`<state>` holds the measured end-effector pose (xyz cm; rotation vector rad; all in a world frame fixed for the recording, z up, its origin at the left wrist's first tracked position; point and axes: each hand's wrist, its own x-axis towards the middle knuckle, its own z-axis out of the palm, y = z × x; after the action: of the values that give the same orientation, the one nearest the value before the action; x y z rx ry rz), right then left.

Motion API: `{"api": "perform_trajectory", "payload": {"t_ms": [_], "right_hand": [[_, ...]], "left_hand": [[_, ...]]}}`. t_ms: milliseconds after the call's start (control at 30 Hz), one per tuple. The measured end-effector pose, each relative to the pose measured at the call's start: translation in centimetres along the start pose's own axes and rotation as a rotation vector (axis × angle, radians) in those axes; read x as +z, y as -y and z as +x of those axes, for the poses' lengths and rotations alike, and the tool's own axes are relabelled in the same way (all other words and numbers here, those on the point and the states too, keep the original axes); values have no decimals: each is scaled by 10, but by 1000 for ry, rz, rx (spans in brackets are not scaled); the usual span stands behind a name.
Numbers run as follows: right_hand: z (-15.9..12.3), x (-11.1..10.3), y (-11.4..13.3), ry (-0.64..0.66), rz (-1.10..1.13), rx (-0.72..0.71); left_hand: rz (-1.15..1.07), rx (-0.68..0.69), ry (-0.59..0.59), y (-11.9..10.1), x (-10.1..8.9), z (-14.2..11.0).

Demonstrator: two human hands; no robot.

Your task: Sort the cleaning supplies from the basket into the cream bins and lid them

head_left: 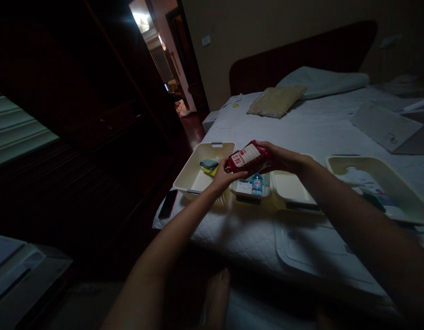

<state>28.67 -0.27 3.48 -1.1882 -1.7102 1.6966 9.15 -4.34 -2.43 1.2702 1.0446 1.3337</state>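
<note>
Both hands hold a red packet with a white label [248,158] in the air above a bed. My left hand [223,176] grips its left end and my right hand [279,156] wraps round its right end. Below the packet stands a small white tray [240,189] with a little blue-labelled bottle [257,184] in it. Left of it sits a cream perforated basket [184,178] holding folded cloths [209,166].
Another cream tray [292,188] lies right of the small one, and a larger tub [404,199] with a bottle stands at the far right. A flat white lid [311,250] rests near the bed's edge. A dark phone [168,204] lies by the basket. Pillows lie at the headboard.
</note>
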Motion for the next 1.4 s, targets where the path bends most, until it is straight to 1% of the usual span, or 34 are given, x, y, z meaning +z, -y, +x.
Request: {"api": "perform_trajectory", "payload": {"t_ms": [67, 100, 133, 200, 267, 333, 467, 600, 667, 733, 933, 1000, 1100, 1233, 1400], "right_hand": [[4, 1, -1, 21, -4, 7], [6, 1, -2, 10, -14, 8], [8, 0, -2, -20, -33, 6], [10, -3, -2, -128, -92, -17], [11, -7, -2, -234, -183, -74], [9, -12, 0, -270, -290, -140], [6, -13, 3, -196, -440, -209], [9, -9, 1, -64, -553, -228], [11, -7, -1, 22, -569, -237], [12, -6, -2, 75, -555, -236], [3, 2, 4, 71, -462, -191], [0, 6, 5, 89, -440, -196], [-1, 12, 2, 134, -423, -207], [2, 17, -4, 191, -321, -219], [2, 20, -1, 155, -265, -156]], "left_hand": [[10, -5, -2, 0, -3, 0], [12, -15, -3, 0, -5, -1], [11, -28, -5, 0, -6, -1], [11, -59, -15, 0, -9, -2], [17, -79, -21, 0, -11, -4], [28, -87, -10, -1, -12, -4], [55, -88, 27, -2, -13, -5], [88, -87, 41, -5, -12, -7], [88, -95, 37, -6, -11, -7], [76, -110, 23, -7, -11, -8], [-24, -184, -30, -10, -9, -8], [-66, -186, -43, -11, -7, -8], [-101, -167, -33, -13, -6, -8], [-111, -164, -24, -13, -6, -7], [-133, -180, -22, -12, -6, -7]]}}
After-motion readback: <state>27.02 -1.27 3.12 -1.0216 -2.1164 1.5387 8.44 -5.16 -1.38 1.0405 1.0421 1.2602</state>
